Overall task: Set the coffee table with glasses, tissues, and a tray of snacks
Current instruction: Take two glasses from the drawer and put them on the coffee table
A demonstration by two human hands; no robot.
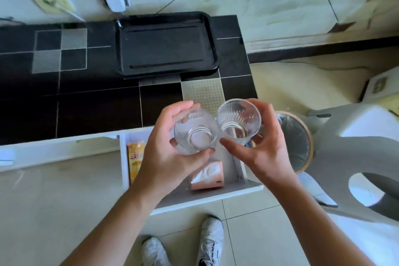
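My left hand (166, 147) grips a clear ribbed glass (195, 134), and my right hand (265, 142) grips a second clear ribbed glass (238, 121). Both glasses are held side by side, nearly touching, above the open white drawer (216, 196) at the front edge of the black tiled coffee table (90, 106). In the drawer lie a pink tissue box (208, 177) and an orange snack packet (135, 157), partly hidden by my left hand. A black tray (166, 45) rests empty at the table's far side.
A grey plastic stool (356, 149) and a round bin with a wooden rim (298, 142) stand to the right of the table. A white plug (115, 0) sits on the floor behind the table. My white shoes (207, 242) are below the drawer.
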